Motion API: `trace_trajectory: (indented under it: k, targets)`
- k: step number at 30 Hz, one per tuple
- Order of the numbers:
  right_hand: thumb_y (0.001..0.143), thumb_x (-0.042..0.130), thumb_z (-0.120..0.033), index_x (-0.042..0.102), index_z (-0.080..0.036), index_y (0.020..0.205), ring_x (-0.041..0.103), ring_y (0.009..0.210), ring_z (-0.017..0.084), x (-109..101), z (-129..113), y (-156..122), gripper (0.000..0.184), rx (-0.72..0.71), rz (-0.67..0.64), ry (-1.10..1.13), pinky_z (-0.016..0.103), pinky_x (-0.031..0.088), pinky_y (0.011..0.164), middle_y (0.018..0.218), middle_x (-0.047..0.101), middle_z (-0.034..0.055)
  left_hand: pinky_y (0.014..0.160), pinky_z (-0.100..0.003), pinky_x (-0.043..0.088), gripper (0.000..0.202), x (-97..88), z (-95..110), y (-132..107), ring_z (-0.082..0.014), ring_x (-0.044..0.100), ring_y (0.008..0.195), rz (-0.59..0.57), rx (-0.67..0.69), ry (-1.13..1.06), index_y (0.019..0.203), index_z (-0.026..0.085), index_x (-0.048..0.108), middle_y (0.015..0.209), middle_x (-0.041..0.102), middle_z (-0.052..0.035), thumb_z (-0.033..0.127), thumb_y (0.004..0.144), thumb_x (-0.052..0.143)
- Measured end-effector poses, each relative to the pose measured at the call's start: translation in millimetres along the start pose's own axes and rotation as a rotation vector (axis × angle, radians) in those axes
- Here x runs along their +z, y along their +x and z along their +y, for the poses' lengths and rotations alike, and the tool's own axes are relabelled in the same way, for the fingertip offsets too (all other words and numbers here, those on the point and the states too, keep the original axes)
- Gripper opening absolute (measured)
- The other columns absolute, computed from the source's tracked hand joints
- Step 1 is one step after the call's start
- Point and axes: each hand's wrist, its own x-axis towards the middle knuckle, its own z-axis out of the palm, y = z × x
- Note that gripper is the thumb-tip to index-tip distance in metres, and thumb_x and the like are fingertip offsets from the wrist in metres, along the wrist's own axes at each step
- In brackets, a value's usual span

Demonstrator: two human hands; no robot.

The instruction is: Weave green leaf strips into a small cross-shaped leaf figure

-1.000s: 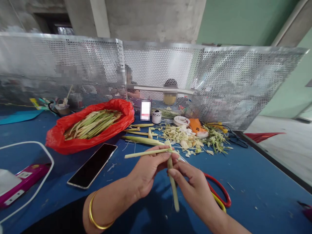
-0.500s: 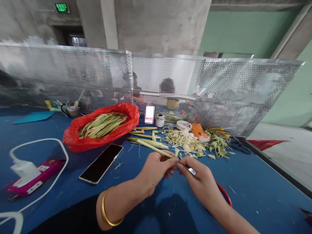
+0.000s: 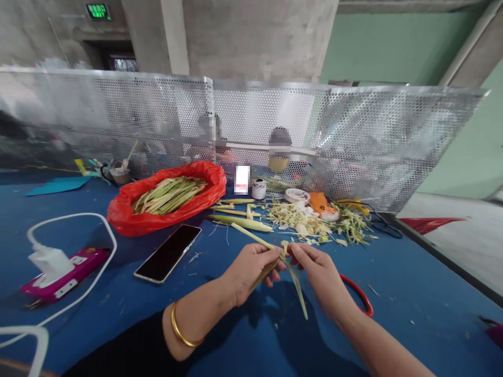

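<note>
My left hand (image 3: 251,269) and my right hand (image 3: 320,275) meet over the blue table (image 3: 412,293), both pinching pale green leaf strips (image 3: 298,288). One strip runs up and left from my left fingers, another hangs down from the pinch between the hands. A gold bangle (image 3: 178,330) sits on my left wrist. Red-handled scissors (image 3: 359,298) lie under my right hand, mostly hidden.
A red bag (image 3: 129,217) full of green strips stands at left. A black phone (image 3: 168,253), a pink device (image 3: 65,277) with a white charger and cable, leaf stalks (image 3: 241,222) and a heap of trimmings (image 3: 314,222) lie around. A perforated metal screen (image 3: 353,141) borders the table, with people behind.
The hanging strip, out of sight half a second ago, hangs down from the pinch again. Both hands stay together; the view has shifted slightly.
</note>
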Motion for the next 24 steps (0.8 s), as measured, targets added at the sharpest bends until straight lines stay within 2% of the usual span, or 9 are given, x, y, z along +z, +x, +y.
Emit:
trace_trajectory:
  k: [4, 8, 14, 18, 22, 24]
  targets:
    - [0.075, 0.074, -0.042, 0.064, -0.017, 0.077, 0.055, 0.053, 0.013, 7.2, -2.1, -5.0, 0.027, 0.191, -0.116, 0.454, 0.025, 0.044, 0.055, 0.056, 0.060, -0.0010, 0.038, -0.018, 0.036, 0.033, 4.5, -6.7, -0.6, -0.0070, 0.051, 0.044, -0.058, 0.000, 0.045, 0.072, 0.013, 0.064, 0.061, 0.061, 0.0001, 0.045, 0.073, 0.070]
    - [0.064, 0.082, -0.038, 0.059, -0.017, 0.067, 0.055, 0.048, 0.012, 9.9, 0.2, -6.3, 0.031, 0.261, -0.068, 0.557, 0.023, 0.044, 0.049, 0.054, 0.062, -0.0006, 0.035, -0.016, 0.032, 0.028, 7.0, -9.3, -1.7, -0.0057, 0.047, 0.041, -0.044, -0.015, 0.076, 0.074, 0.014, 0.063, 0.056, 0.056, 0.0031, 0.041, 0.075, 0.068]
    - [0.065, 0.081, -0.034, 0.055, -0.018, 0.061, 0.048, 0.048, 0.009, 11.2, 10.0, -6.1, 0.031, 0.137, 0.089, 0.447, 0.023, 0.041, 0.051, 0.054, 0.054, -0.0049, 0.037, -0.016, 0.036, 0.017, 12.2, -9.8, -5.7, -0.0077, 0.051, 0.043, -0.028, 0.056, 0.174, 0.073, 0.016, 0.058, 0.056, 0.057, 0.0034, 0.031, 0.076, 0.066]
    - [0.071, 0.075, -0.041, 0.056, -0.018, 0.062, 0.046, 0.054, 0.010, 7.8, 9.6, -4.2, 0.031, 0.100, 0.100, 0.284, 0.023, 0.039, 0.054, 0.057, 0.052, -0.0042, 0.043, -0.018, 0.043, 0.014, 13.9, -10.1, -6.1, -0.0107, 0.059, 0.051, -0.001, 0.002, 0.113, 0.079, 0.014, 0.062, 0.063, 0.063, -0.0010, 0.028, 0.078, 0.066]
    - [0.082, 0.061, -0.050, 0.060, -0.018, 0.067, 0.054, 0.067, 0.015, -1.1, 2.8, 0.6, 0.035, 0.045, 0.064, 0.071, 0.025, 0.041, 0.063, 0.066, 0.057, -0.0007, 0.048, -0.020, 0.046, 0.030, 8.5, -4.8, -3.4, -0.0112, 0.061, 0.056, 0.001, -0.028, -0.037, 0.086, 0.011, 0.069, 0.075, 0.069, -0.0071, 0.039, 0.084, 0.059]
    - [0.084, 0.057, -0.051, 0.062, -0.018, 0.073, 0.056, 0.069, 0.016, -4.0, 0.4, 1.7, 0.035, 0.011, 0.037, -0.047, 0.025, 0.043, 0.065, 0.069, 0.060, 0.0006, 0.047, -0.019, 0.046, 0.038, 4.7, -1.3, -1.7, -0.0113, 0.062, 0.057, 0.034, -0.020, -0.091, 0.084, 0.010, 0.071, 0.078, 0.070, -0.0091, 0.045, 0.086, 0.055]
